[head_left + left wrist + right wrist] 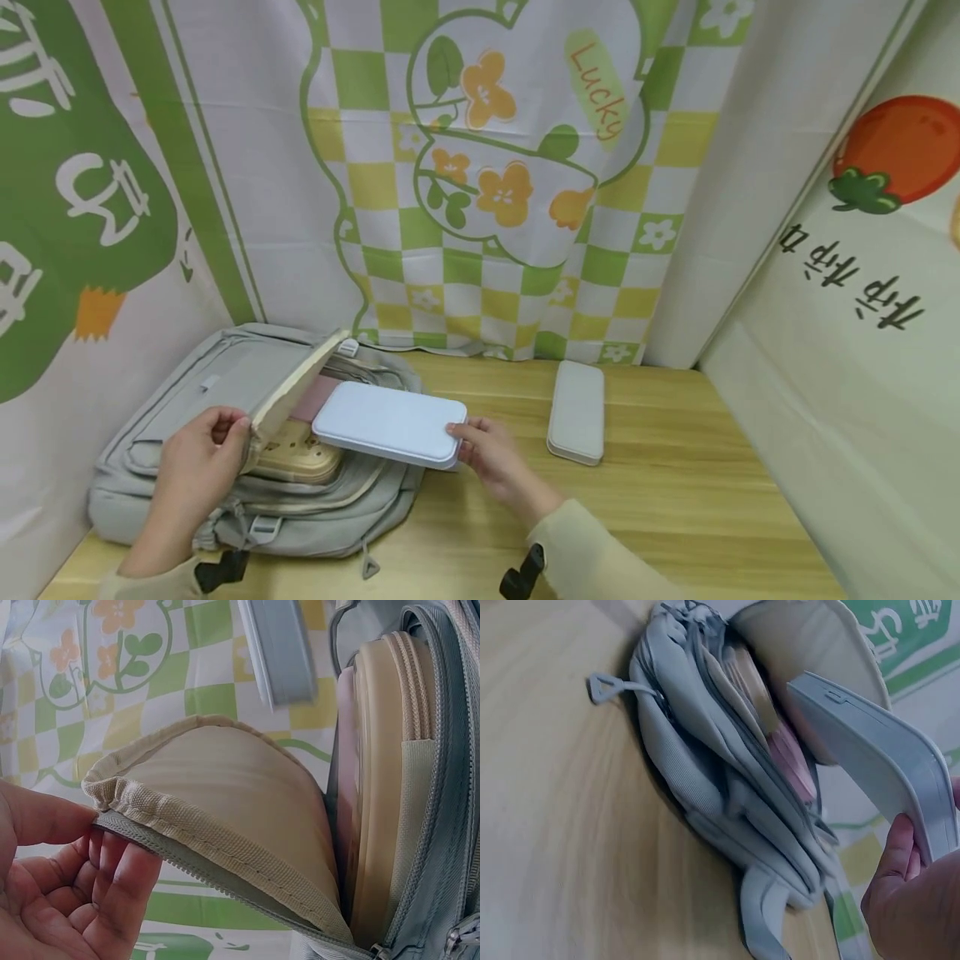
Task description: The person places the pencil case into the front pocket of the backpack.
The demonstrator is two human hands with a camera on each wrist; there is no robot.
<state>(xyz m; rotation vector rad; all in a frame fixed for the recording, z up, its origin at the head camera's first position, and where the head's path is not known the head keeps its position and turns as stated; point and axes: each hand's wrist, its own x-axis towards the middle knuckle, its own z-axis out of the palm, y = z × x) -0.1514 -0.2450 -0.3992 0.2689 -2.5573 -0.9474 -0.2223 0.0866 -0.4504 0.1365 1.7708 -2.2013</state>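
A grey backpack lies on the table with its front pocket unzipped. My left hand pinches the zipped edge of the pocket flap between thumb and fingers and holds it raised. Inside the pocket sit a yellowish-beige case with small markings and a flat pink thing, partly hidden. My right hand grips the right end of a flat light blue rectangular case, thumb on top. The blue case's other end hangs over the pocket opening; in the right wrist view its side shows a small latch-like detail.
A pale grey-white oblong case lies on the wooden table to the right. Patterned cloth hangs along the back, with printed sheets on both sides. A triangular zipper pull and a strap trail from the backpack.
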